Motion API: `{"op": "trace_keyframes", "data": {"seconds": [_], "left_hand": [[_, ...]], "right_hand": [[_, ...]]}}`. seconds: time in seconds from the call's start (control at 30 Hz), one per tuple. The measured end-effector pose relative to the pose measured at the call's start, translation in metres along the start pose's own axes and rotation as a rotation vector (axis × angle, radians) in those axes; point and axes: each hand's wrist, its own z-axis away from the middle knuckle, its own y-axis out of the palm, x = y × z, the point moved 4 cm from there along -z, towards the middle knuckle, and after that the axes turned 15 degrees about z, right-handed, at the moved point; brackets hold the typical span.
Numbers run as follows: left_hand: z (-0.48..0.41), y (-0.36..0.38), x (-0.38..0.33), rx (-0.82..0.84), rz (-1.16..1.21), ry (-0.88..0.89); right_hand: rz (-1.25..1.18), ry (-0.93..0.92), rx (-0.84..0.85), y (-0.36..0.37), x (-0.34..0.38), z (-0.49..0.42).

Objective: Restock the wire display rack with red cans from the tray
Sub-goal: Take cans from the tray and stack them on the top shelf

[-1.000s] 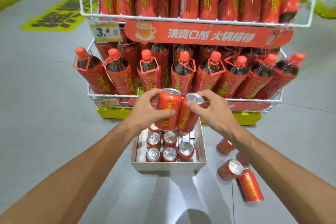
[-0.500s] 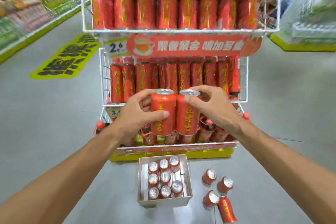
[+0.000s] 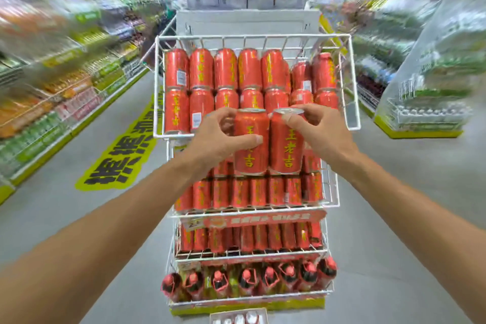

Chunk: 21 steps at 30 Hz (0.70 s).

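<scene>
Cans: two smooth red metal cylinders, upright, touching, before the rack's top basket.
Left hand (image 3: 215,139): clasps left can (image 3: 251,142).
Right hand (image 3: 319,131): clasps right can (image 3: 286,144).
Rack (image 3: 352,81): white wire, four tiers.
Tray (image 3: 238,317): bottom edge.

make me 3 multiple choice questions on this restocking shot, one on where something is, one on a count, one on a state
1. Where is the tray?
A. on the floor at the rack's foot
B. on the top basket
C. under the left arm

2. How many cans are held?
A. one
B. two
C. four

3. How do the held cans stand?
A. upright
B. lying flat
C. upside down

Answers:
1 A, it shows at the bottom edge below the wire rack.
2 B, the left hand grips the left can and the right hand the right can.
3 A, both silver lids face up.
</scene>
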Motion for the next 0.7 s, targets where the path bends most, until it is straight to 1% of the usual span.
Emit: {"op": "trace_keyframes", "data": {"seconds": [0.1, 0.23, 0.37, 0.53, 0.7], "left_hand": [[-0.034, 0.018, -0.046, -0.053, 0.038, 0.021], [-0.072, 0.043, -0.064, -0.166, 0.028, 0.025], [-0.100, 0.076, -0.046, -0.220, 0.032, -0.015], [-0.130, 0.125, -0.017, -0.206, 0.007, -0.053], [-0.152, 0.159, 0.013, -0.166, 0.003, -0.120]], "right_hand": [[-0.031, 0.000, -0.037, -0.037, 0.024, -0.039], [-0.031, 0.011, -0.037, -0.069, 0.021, -0.084], [0.011, 0.040, 0.004, -0.085, -0.019, -0.108], [0.083, 0.067, -0.009, -0.108, -0.076, -0.122], [0.236, 0.033, -0.005, -0.130, -0.112, -0.126]]}}
